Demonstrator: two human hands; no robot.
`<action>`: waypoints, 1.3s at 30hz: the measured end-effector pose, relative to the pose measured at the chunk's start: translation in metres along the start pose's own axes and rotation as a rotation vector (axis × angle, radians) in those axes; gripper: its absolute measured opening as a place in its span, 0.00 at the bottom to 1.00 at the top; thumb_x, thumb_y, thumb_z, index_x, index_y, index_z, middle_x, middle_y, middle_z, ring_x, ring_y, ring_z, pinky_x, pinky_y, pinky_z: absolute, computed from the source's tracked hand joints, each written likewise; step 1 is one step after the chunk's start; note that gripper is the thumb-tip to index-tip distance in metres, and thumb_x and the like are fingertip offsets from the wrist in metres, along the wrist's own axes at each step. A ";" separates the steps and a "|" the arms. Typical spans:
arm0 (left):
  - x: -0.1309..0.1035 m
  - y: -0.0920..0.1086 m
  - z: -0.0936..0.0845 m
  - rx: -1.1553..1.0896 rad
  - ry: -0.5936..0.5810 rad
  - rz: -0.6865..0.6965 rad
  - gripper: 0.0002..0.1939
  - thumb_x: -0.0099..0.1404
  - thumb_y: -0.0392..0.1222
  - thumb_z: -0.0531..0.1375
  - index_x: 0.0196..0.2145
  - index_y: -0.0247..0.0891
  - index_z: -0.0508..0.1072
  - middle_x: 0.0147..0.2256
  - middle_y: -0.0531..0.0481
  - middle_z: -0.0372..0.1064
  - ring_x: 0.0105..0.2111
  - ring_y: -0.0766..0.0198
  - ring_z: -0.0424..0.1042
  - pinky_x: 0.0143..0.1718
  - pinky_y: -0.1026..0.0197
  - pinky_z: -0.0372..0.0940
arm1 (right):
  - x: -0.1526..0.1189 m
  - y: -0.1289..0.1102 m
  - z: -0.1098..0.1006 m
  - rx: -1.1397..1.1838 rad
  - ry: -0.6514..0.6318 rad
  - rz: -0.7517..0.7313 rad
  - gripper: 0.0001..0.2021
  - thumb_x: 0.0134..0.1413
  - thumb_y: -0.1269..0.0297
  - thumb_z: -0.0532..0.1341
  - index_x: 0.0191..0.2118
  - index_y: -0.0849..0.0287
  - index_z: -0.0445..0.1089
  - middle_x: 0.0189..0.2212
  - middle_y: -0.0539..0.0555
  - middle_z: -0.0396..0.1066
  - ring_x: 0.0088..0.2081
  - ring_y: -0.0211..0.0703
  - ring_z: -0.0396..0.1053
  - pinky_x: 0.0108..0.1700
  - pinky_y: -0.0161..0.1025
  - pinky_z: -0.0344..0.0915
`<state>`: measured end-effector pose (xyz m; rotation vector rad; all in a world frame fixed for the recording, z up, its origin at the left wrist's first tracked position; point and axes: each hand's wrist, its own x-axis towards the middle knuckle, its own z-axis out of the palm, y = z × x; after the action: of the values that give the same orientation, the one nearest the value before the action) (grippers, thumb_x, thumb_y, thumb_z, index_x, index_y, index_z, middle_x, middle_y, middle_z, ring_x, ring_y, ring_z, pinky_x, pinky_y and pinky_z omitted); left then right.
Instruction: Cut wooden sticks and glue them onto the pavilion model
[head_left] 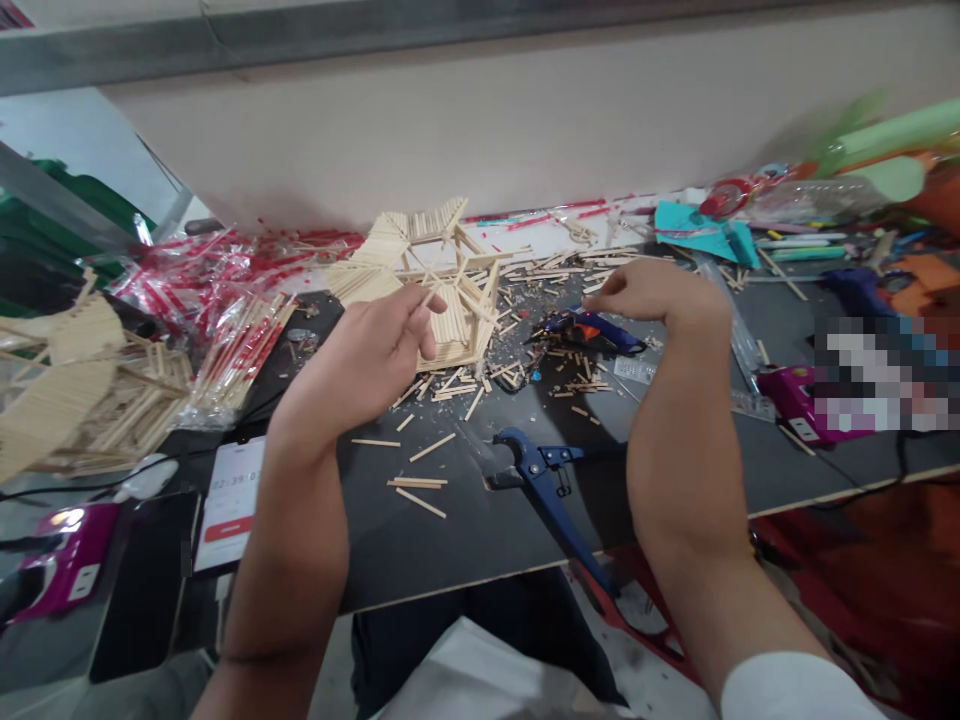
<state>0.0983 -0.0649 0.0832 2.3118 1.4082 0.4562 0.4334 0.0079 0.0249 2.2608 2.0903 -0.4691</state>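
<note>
My left hand [386,345] is closed, its fingers curled together in front of a model of pale wooden sticks [457,325]; what it pinches, if anything, is too small to make out. My right hand [652,290] has its thumb and fingertips pressed together above a blue glue gun [600,328] lying on the table. Whatever sits between those fingertips does not show. Short cut sticks [431,447] lie scattered around the model and the glue gun. A blue-handled cutter [551,500] rests near the front edge, its jaw toward the sticks.
Another stick model [60,390] stands at the left, beside bagged sticks [244,345]. A phone showing a timer [227,500] and a dark phone [142,590] lie in front. Purple boxes [799,400] with cables, a plastic bottle [810,197] and pens [802,243] occupy the right.
</note>
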 end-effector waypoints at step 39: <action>-0.007 0.046 0.113 -1.429 0.429 -0.462 0.12 0.74 0.34 0.49 0.33 0.35 0.68 0.20 0.60 0.50 0.17 0.75 0.48 0.17 0.72 0.46 | -0.040 -0.112 0.007 0.548 0.252 -0.699 0.07 0.61 0.68 0.60 0.40 0.59 0.76 0.38 0.57 0.76 0.35 0.44 0.69 0.42 0.44 0.65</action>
<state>0.1837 -0.1084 0.0074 0.7465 1.0680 1.2896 0.3198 -0.0215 0.0480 1.7712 3.2094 -0.9086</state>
